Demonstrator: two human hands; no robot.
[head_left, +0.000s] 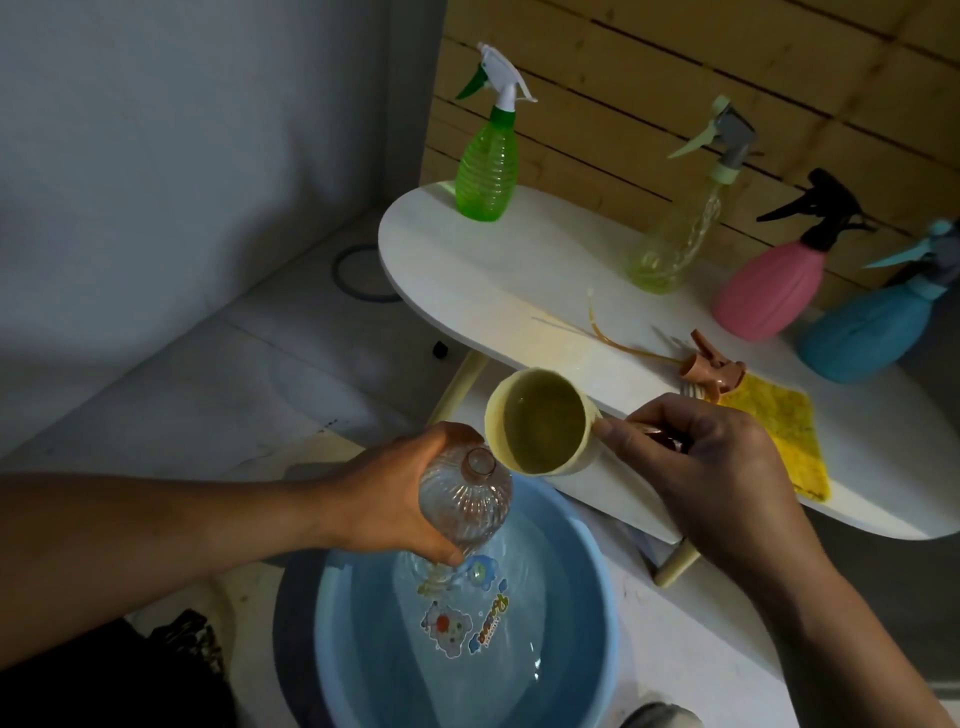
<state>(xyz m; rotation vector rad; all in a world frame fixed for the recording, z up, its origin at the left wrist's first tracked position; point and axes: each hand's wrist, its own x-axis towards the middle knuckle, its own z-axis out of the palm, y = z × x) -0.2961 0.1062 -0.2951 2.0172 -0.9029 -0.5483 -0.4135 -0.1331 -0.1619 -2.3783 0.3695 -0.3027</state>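
Refill time: clear ribbed spray bottle (462, 501), head off, held tilted over a blue basin (358, 670) of water, a water-filled scoop (540, 421) poised at its mouth.
L hand (395, 499) grips the bottle's belly from 9 o'clock; R hand (717, 467) pinches the scoop's handle, its lip just beside the open neck at 2 o'clock. Thin plastic: prob. light now, heavier as it fills, wet & likely slippery, dents if squeezed; best held round the ribs, not the neck. Detached brown sprayer head (714, 370) w/ tube lies on the white table (493, 280) at 2 o'clock, next to a yellow cloth (779, 441); beyond stand a green sprayer (488, 166), yellowish sprayer (675, 244), pink sprayer (769, 291) & blue sprayer (872, 332), 12 to 3 o'clock.
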